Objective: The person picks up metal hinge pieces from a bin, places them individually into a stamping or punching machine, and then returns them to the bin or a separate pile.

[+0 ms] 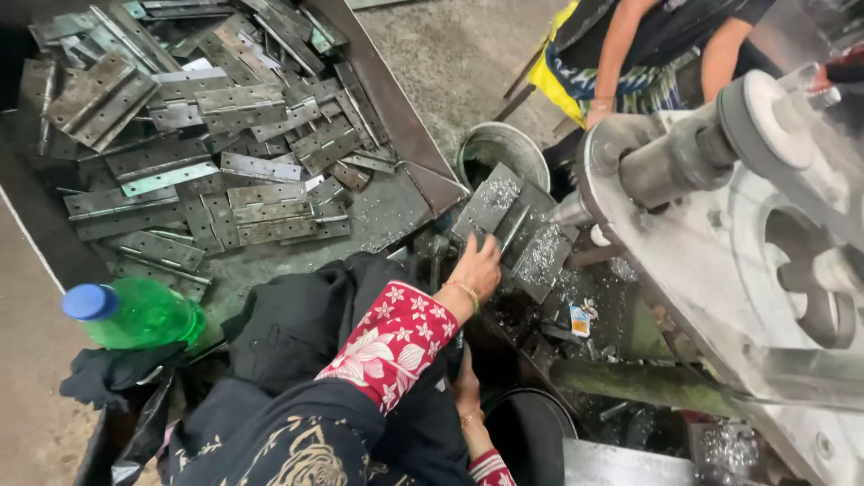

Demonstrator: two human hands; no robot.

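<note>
A heavy grey machine (720, 261) with a belt pulley (765, 117) and a thick horizontal shaft (670, 162) fills the right side of the view, its metal body dusted with bright shavings. To the left, a large steel tray (396, 117) holds a loose pile of flat grey door hinges (225, 135), some folded shut and some lying open. Between tray and machine, an opened hinge (517, 225) speckled with metal filings rests tilted on the machine's work area, just in front of the shaft's tip. The person's left hand (477, 267), reaching out of a red floral sleeve (391, 337) and wearing a thin gold bangle (466, 293), presses its closed-together fingers on the near edge of that hinge. The right hand (466, 382) hangs lower in the shadow under the machine, also with a bangle; whether it is open or holding anything cannot be told. A round metal bucket (504, 148) stands just behind the hinge, and a dark pail (531, 432) sits below. A green plastic bottle (135, 313) with a blue cap lies at lower left on dark cloth (117, 369). Another person's arms (621, 54) show at the top, beyond the machine.
</note>
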